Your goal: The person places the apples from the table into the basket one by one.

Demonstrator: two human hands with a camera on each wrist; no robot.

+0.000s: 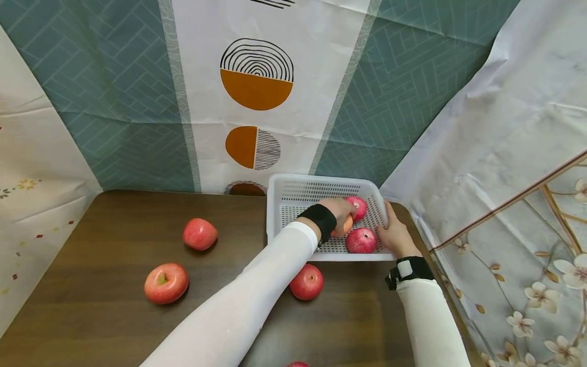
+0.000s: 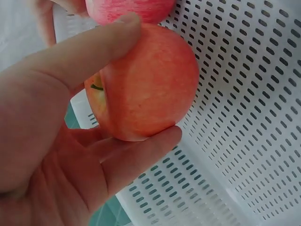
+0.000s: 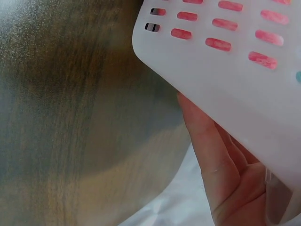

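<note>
My left hand is inside a white perforated plastic basket, holding an orange-red apple between thumb and fingers. In the left wrist view the thumb lies over the top of the apple and a finger runs beneath it; its stem faces the palm. Two pinkish-red apples, one at the back and one nearer the front, sit beside that hand in the basket's right half. My right hand grips the basket's right side wall, and red fruit shows through the slots in the right wrist view.
On the brown wooden table left of the basket lie two red apples, one farther back and one nearer. Another apple is just in front of the basket, partly behind my left sleeve. A patterned cloth hangs behind.
</note>
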